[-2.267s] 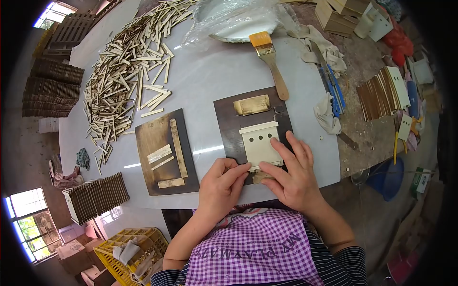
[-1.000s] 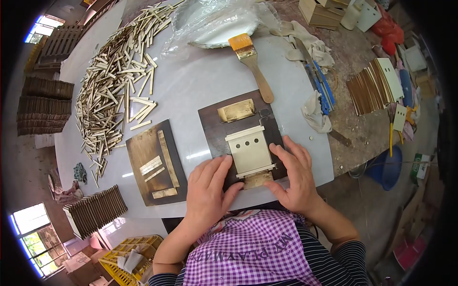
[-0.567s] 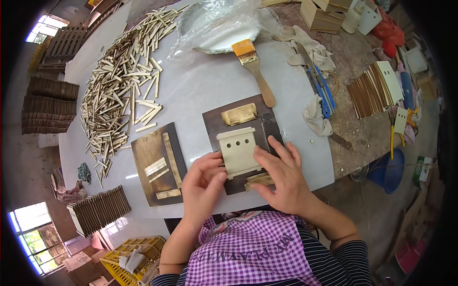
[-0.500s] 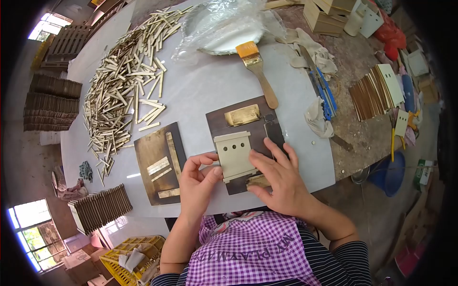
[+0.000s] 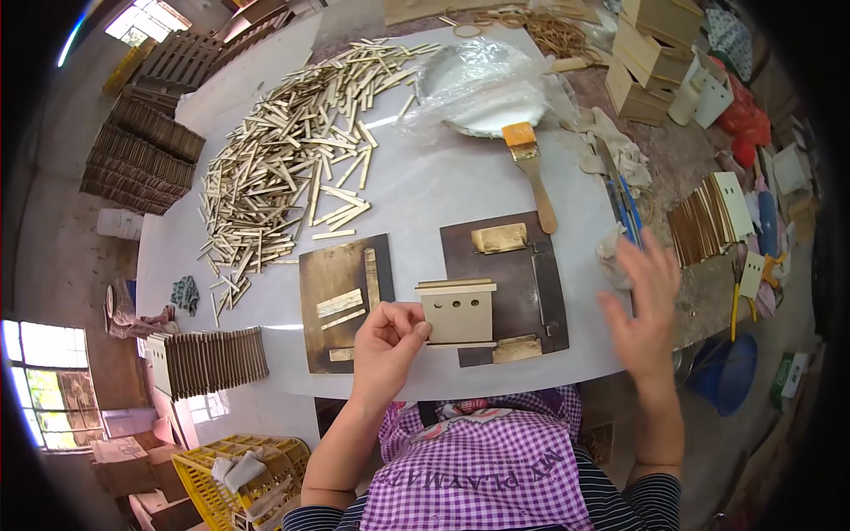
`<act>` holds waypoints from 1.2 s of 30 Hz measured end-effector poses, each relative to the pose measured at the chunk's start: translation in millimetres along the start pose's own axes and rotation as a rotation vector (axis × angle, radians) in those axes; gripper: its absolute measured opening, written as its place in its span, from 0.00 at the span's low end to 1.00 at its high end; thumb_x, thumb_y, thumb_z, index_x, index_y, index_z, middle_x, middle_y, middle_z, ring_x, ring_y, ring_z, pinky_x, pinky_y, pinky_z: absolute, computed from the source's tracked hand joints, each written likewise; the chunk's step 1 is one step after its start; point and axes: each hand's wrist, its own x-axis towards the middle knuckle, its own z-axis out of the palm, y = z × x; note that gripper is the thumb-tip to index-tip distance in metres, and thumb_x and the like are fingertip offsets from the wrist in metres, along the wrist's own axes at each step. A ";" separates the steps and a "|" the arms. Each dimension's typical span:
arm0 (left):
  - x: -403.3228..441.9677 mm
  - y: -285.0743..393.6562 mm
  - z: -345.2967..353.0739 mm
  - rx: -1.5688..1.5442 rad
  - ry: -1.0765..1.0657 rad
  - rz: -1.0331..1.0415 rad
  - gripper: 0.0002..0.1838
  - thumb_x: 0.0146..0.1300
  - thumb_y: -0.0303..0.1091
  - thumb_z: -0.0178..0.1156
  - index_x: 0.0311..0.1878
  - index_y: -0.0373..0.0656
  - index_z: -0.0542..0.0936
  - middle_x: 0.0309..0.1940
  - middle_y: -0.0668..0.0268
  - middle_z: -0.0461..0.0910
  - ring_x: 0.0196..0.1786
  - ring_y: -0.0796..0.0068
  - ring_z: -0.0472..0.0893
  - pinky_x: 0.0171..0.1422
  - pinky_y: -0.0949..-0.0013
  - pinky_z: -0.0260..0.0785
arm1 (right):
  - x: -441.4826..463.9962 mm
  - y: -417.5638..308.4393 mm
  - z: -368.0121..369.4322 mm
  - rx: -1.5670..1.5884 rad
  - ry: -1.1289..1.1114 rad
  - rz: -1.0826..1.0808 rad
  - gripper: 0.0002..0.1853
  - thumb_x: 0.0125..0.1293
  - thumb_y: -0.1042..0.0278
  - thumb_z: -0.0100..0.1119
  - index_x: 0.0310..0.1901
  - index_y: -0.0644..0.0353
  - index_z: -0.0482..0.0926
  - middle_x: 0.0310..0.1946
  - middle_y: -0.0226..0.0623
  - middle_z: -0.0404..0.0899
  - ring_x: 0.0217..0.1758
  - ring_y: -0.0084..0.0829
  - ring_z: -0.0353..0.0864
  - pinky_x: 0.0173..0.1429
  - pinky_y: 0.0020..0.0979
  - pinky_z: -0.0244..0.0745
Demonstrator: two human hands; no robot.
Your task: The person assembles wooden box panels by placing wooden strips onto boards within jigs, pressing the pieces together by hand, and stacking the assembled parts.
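Note:
My left hand [image 5: 387, 347] pinches the left edge of a pale wooden panel [image 5: 458, 320] with three dark holes and a strip along its top and bottom edges. The panel is tilted and overlaps the left part of a dark board [image 5: 522, 285], which bears pale blocks and a dark strip. To the right of that board, my right hand [image 5: 645, 305] is raised with its fingers spread, holding nothing. A second dark board [image 5: 342, 274] with pale strips on it lies left of the panel.
Loose wooden strips [image 5: 266, 168] form a large pile at the back left. A brush [image 5: 534, 181] lies below a plastic-covered bowl [image 5: 482, 88]. Stacked panels [image 5: 212, 363] stand front left, others [image 5: 704, 221] at right. A blue-handled knife [image 5: 625, 208] lies near a rag.
My left hand has lifted the panel off the dark board. My right hand has let go of it, moved right and spread its fingers. The camera view has shifted.

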 end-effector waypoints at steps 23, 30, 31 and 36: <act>-52.3 91.1 -116.4 -0.013 0.272 0.229 0.12 0.67 0.17 0.64 0.38 0.42 0.70 0.48 0.61 0.80 0.44 0.79 0.81 0.47 0.73 0.77 | 11.7 224.9 -40.6 -0.501 0.270 0.262 0.23 0.78 0.59 0.58 0.68 0.63 0.75 0.71 0.48 0.73 0.75 0.48 0.70 0.75 0.46 0.63; -75.5 112.7 -135.3 -0.131 0.274 0.197 0.11 0.68 0.21 0.66 0.39 0.44 0.72 0.48 0.61 0.82 0.44 0.77 0.82 0.48 0.70 0.78 | 19.9 258.2 -50.0 -0.397 0.237 0.284 0.25 0.80 0.56 0.54 0.67 0.68 0.74 0.68 0.51 0.76 0.73 0.49 0.72 0.75 0.43 0.64; -78.1 114.5 -137.8 -0.133 0.284 0.202 0.11 0.68 0.21 0.66 0.39 0.44 0.72 0.48 0.61 0.82 0.44 0.77 0.82 0.48 0.70 0.78 | 20.4 270.3 -48.7 -0.409 0.240 0.271 0.24 0.80 0.57 0.54 0.67 0.68 0.75 0.67 0.51 0.77 0.72 0.49 0.72 0.75 0.42 0.65; -92.1 129.7 -153.8 -0.083 0.300 0.251 0.11 0.68 0.20 0.65 0.39 0.43 0.72 0.48 0.62 0.83 0.44 0.79 0.82 0.48 0.72 0.77 | 21.0 313.9 -46.5 -0.279 0.302 0.225 0.22 0.80 0.62 0.55 0.66 0.69 0.75 0.67 0.50 0.77 0.72 0.48 0.73 0.76 0.41 0.64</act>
